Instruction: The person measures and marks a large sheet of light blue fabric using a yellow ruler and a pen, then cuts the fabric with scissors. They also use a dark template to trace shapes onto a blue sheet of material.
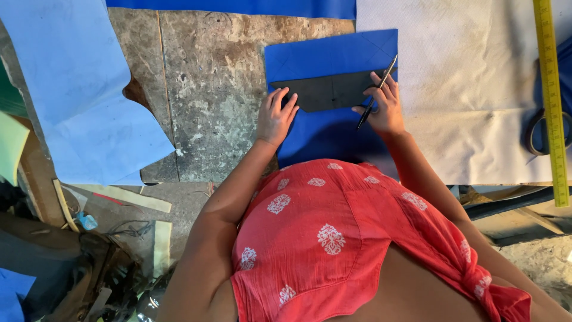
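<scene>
Template (pixel 333 90) btwn both hands' fingers (pixel 285 102)

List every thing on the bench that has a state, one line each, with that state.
Left hand: open, flat on the dark template.
Right hand: shut on pen.
Pen: tilted, tip down on the blue sheet.
Dark template: flat on the blue sheet.
Blue sheet: lying flat, creased.
Scissors: partly hidden under the yellow ruler.

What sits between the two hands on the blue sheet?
Head view: the dark grey template spans the gap on the blue sheet, left hand pressing its left end, right hand, holding a pen, on its right end.
</scene>
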